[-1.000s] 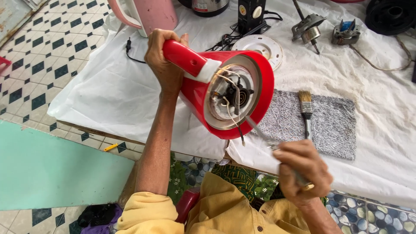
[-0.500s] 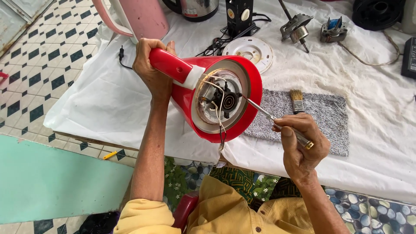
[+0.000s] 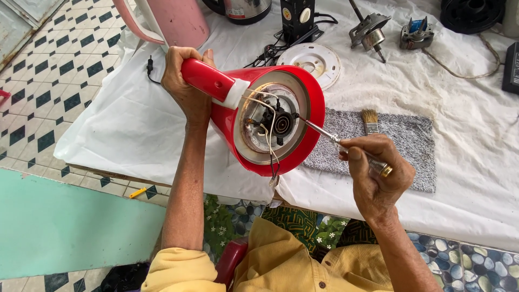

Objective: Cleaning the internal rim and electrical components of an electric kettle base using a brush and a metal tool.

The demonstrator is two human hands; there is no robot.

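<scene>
Red kettle (image 3: 227,116) is held on its side above the bench (image 3: 476,178) edge, open base turned toward the camera, w/ wires and a round black connector showing inside. Left hand (image 3: 186,86) is wrapped tight around the kettle's red handle. Right hand (image 3: 376,173) is closed in a pinch on a screwdriver (image 3: 324,135), whose metal tip reaches into the kettle base at the connector. Just right of the kettle, under the screwdriver, a grey mat (image 3: 400,143) lies on the white cloth, w/ a small brush (image 3: 370,120) on its top edge. Behind the kettle: a white round plate (image 3: 316,59), a black box w/ cable (image 3: 297,19), a pink jug (image 3: 173,21). Further right of the kettle, two small motors (image 3: 370,32) sit well apart from it.
</scene>
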